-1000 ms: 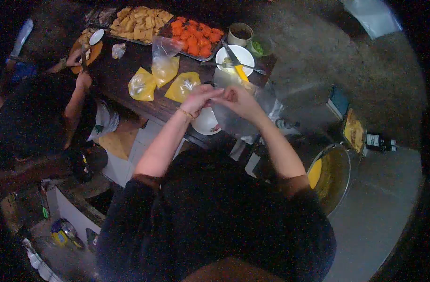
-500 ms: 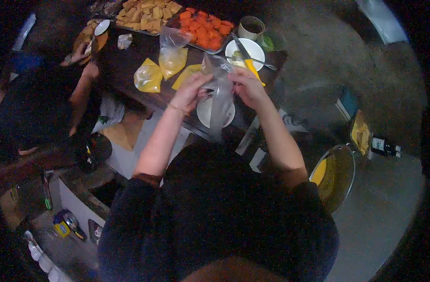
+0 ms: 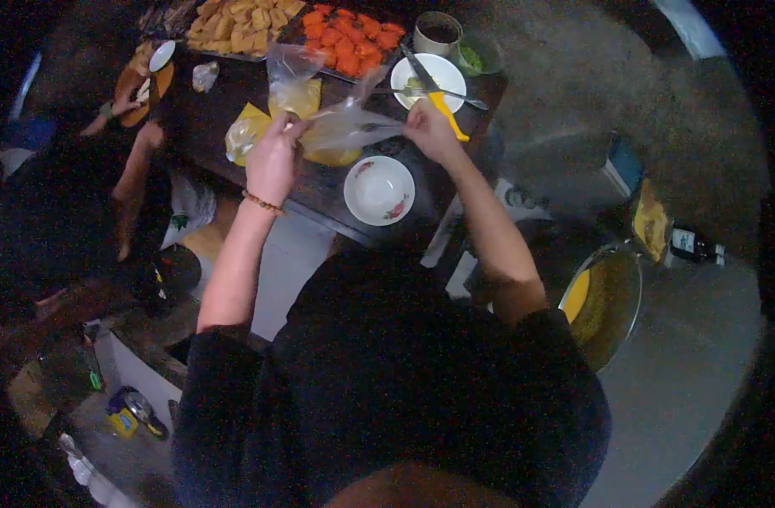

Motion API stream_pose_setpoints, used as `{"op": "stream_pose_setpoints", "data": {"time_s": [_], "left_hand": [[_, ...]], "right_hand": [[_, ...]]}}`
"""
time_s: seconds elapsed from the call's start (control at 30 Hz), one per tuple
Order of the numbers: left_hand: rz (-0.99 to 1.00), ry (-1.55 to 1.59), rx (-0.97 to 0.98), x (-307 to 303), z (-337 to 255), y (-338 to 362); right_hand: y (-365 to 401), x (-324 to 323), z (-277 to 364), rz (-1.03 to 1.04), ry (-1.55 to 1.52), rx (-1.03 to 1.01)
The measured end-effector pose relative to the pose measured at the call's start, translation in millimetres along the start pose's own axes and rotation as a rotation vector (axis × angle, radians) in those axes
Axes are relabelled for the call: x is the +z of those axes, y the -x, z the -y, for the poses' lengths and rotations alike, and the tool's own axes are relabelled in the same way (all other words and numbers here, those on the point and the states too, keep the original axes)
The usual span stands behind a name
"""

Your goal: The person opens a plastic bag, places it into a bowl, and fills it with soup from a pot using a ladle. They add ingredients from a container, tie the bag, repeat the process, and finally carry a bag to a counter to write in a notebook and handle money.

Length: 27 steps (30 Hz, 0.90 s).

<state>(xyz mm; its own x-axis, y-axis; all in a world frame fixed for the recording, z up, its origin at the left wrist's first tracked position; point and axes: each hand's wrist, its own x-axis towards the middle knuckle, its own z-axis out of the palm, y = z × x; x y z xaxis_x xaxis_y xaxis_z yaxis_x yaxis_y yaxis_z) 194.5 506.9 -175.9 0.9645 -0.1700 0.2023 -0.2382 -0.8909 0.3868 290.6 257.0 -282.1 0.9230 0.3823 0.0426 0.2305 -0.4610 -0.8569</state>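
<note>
A clear plastic bag (image 3: 354, 118) is stretched between my two hands above the table. My left hand (image 3: 274, 161) pinches its left side, fingers closed. At the other end, my right hand (image 3: 431, 132) grips the bag's edge between thumb and fingers. Below the bag stands a white bowl (image 3: 354, 193) with a floral pattern. Several clear bags with yellow contents lie close to my left hand, among them a knotted-looking bag (image 3: 246, 137) and a taller bag (image 3: 296, 95); another is partly hidden under the stretched plastic. Near my right hand, a yellow-handled knife (image 3: 445, 112) rests across a white plate (image 3: 457, 74).
Trays of tan pieces (image 3: 243, 30) and orange pieces (image 3: 349, 42) stand at the back, beside a pot (image 3: 438, 35). A co-worker (image 3: 61, 190) at left handles food on a round board (image 3: 160, 80). A large pot (image 3: 612, 313) stands at lower right.
My hands have moved apart, the left one going left, spreading the bag sideways. The bowl, partly covered by the hanging bag before, now shows fully. The view has shifted slightly.
</note>
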Motion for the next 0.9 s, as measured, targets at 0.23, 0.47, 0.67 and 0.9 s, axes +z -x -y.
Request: {"op": "stream_pose_setpoints", "data": {"time_s": [0.23,0.47,0.67,0.9], "left_hand": [[-0.1,0.008,0.033,38,-2,-5],[-0.051,-0.008,0.252,104,-33,-18],[0.248,0.35,0.124,100,-158,-26],[0.426,0.335,0.58,106,-157,9]], "right_hand": [[93,60,-67,0.224,0.49,0.372],[162,-12,-18,-0.295,0.191,0.411],[165,-51,48,-0.619,0.313,0.199],[184,-50,31,-0.27,0.151,0.376]]}}
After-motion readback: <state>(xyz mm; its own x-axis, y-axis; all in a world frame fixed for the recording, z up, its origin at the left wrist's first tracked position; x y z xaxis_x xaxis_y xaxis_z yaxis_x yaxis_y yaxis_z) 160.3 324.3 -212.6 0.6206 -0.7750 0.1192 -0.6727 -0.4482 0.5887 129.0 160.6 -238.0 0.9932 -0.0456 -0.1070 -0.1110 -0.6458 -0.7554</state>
